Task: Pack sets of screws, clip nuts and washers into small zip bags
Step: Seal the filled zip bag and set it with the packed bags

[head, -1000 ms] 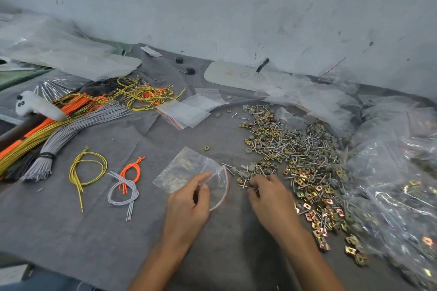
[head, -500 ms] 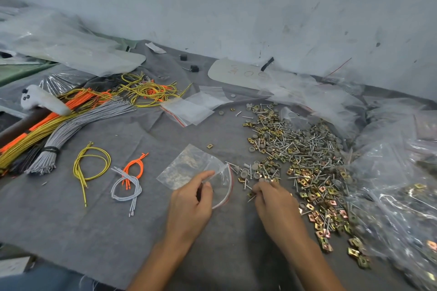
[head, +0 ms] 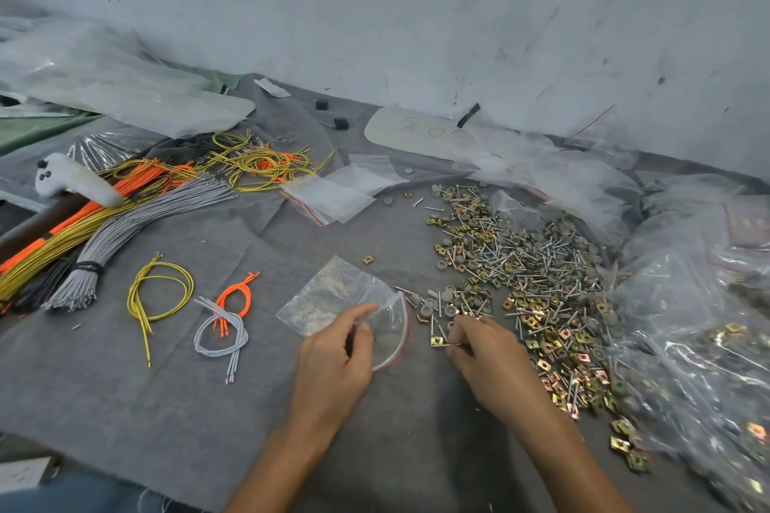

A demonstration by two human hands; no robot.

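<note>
Your left grip (head: 333,362) pinched the zip bag (head: 333,296) open at its mouth, bag body running up-left. Your right grip (head: 487,354), curled on a screw (head: 452,344) at the pile (head: 541,271) edge, sat just right of that mouth. Feed leftward.

A grey cloth (head: 125,408) covers the tabletop up to the wall. The pile of screws, clip nuts and washers (head: 521,275) spreads over its right part. Just left of the pile lies a small zip bag (head: 329,296), and a stray clip nut (head: 367,259) sits near it. Beyond the pile's left end is a stack of empty zip bags (head: 329,198). Well left of the pile lie a yellow wire loop (head: 139,321) and a tangle of orange and grey wires (head: 227,319). Farther left are long wire bundles (head: 104,221). Crumpled clear plastic bags (head: 687,325) touch the pile's right side.
</note>
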